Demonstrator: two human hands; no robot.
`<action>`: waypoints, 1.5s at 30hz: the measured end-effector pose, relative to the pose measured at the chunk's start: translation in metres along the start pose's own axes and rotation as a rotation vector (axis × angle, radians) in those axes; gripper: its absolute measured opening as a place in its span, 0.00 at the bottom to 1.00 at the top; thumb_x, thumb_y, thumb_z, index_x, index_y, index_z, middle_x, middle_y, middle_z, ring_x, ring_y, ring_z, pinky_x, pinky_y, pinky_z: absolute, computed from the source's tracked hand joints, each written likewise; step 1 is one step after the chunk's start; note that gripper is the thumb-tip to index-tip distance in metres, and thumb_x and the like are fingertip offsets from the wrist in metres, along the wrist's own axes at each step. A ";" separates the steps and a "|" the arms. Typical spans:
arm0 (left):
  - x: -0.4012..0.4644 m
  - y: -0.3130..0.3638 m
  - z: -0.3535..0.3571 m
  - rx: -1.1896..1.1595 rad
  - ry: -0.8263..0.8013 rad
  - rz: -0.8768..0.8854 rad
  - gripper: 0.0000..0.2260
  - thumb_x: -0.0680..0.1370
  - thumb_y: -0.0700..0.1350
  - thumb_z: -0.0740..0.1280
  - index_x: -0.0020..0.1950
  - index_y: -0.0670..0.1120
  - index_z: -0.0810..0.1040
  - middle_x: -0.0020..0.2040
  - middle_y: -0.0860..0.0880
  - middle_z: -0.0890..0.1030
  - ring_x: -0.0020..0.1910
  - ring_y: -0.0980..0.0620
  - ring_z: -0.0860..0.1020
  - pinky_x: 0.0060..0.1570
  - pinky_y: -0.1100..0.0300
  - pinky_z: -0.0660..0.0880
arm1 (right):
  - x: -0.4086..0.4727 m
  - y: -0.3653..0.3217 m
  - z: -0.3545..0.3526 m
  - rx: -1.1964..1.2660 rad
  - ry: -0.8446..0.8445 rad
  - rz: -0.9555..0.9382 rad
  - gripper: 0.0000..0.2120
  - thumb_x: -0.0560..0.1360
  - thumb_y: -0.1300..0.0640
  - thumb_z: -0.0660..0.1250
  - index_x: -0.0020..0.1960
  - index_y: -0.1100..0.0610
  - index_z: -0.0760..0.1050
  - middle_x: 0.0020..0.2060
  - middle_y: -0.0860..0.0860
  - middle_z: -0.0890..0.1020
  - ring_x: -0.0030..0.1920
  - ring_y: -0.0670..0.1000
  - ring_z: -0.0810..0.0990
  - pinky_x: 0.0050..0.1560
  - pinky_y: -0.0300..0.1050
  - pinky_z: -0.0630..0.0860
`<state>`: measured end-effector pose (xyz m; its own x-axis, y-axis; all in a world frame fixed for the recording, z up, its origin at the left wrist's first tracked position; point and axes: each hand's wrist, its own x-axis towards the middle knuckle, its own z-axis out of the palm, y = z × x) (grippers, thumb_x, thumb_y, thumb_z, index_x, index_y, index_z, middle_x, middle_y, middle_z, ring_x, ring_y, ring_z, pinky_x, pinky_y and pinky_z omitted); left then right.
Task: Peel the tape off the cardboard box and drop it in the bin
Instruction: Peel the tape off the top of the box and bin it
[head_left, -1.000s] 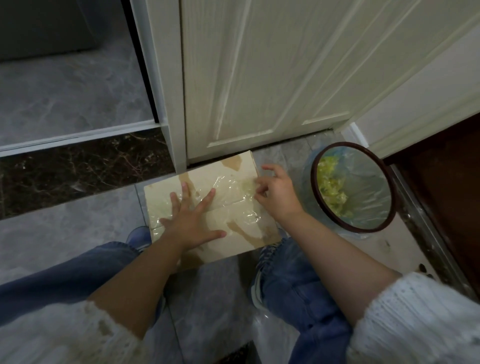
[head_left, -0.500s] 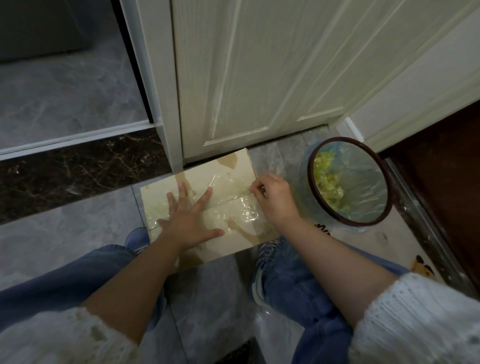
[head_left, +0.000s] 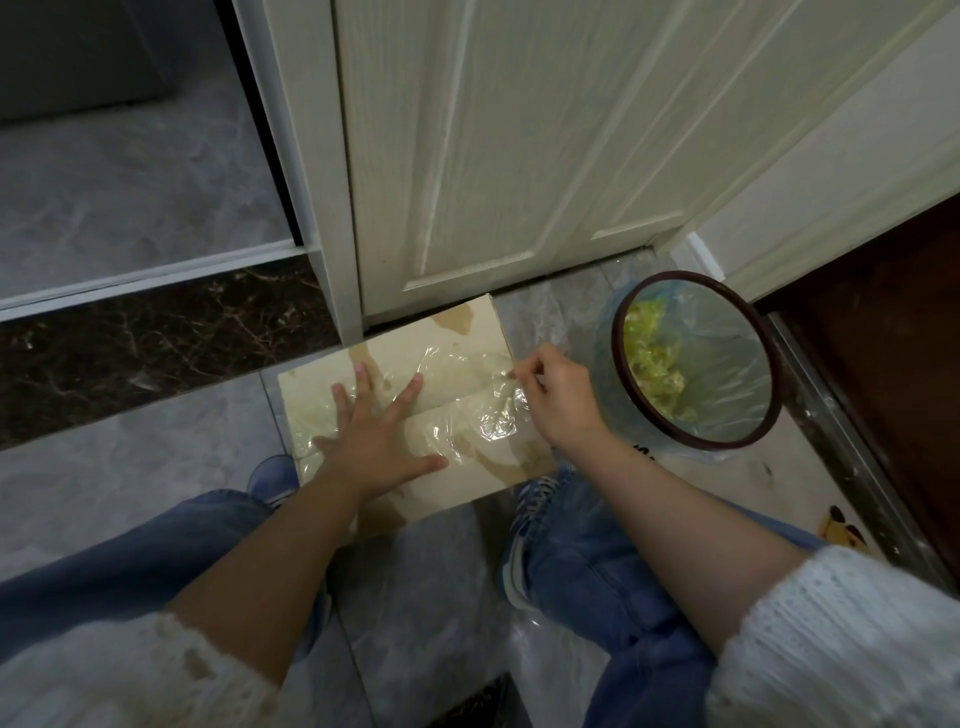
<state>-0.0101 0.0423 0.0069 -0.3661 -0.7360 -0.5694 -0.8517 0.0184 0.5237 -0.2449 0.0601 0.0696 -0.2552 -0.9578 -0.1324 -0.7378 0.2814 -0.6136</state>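
Observation:
A flat cardboard box (head_left: 470, 327) lies on the floor tiles against the door. Clear, wrinkled tape (head_left: 467, 395) runs across its top along the flap seam. My left hand (head_left: 374, 436) presses flat on the box with fingers spread. My right hand (head_left: 558, 395) is at the box's right edge, thumb and forefinger pinched on a lifted end of the tape. The round bin (head_left: 696, 364), dark-rimmed with a clear liner and yellow-green scraps inside, stands just right of my right hand.
A white door (head_left: 519, 156) and its frame (head_left: 306, 182) stand directly behind the box. My knees in blue jeans (head_left: 597, 561) and shoes flank the box's near side. A dark wooden floor strip (head_left: 883, 364) lies right of the bin.
My right hand slid from the top of the box to its right edge and pinched the tape end there. The left hand stayed pressed on the box.

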 end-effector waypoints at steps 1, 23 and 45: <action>0.000 0.000 0.000 -0.001 -0.001 0.003 0.50 0.69 0.69 0.73 0.78 0.72 0.39 0.78 0.51 0.23 0.78 0.38 0.28 0.70 0.21 0.48 | 0.000 0.000 -0.001 0.006 0.002 0.006 0.07 0.80 0.63 0.65 0.45 0.55 0.71 0.47 0.56 0.85 0.50 0.55 0.83 0.55 0.52 0.79; 0.001 -0.004 0.000 0.006 -0.015 0.010 0.50 0.70 0.70 0.72 0.78 0.71 0.38 0.77 0.52 0.21 0.78 0.38 0.27 0.71 0.21 0.47 | 0.011 -0.027 -0.019 0.509 0.033 0.247 0.04 0.83 0.63 0.60 0.49 0.60 0.70 0.43 0.58 0.84 0.37 0.54 0.86 0.38 0.44 0.83; 0.003 -0.005 0.002 0.012 -0.012 0.011 0.51 0.69 0.70 0.72 0.77 0.72 0.37 0.76 0.52 0.21 0.78 0.38 0.27 0.70 0.20 0.48 | 0.018 -0.037 -0.020 0.780 0.011 0.380 0.10 0.77 0.71 0.66 0.43 0.58 0.75 0.48 0.55 0.82 0.42 0.54 0.86 0.53 0.54 0.83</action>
<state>-0.0076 0.0412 0.0019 -0.3798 -0.7277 -0.5712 -0.8519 0.0344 0.5227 -0.2340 0.0339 0.1054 -0.4069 -0.8051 -0.4315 0.0366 0.4577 -0.8884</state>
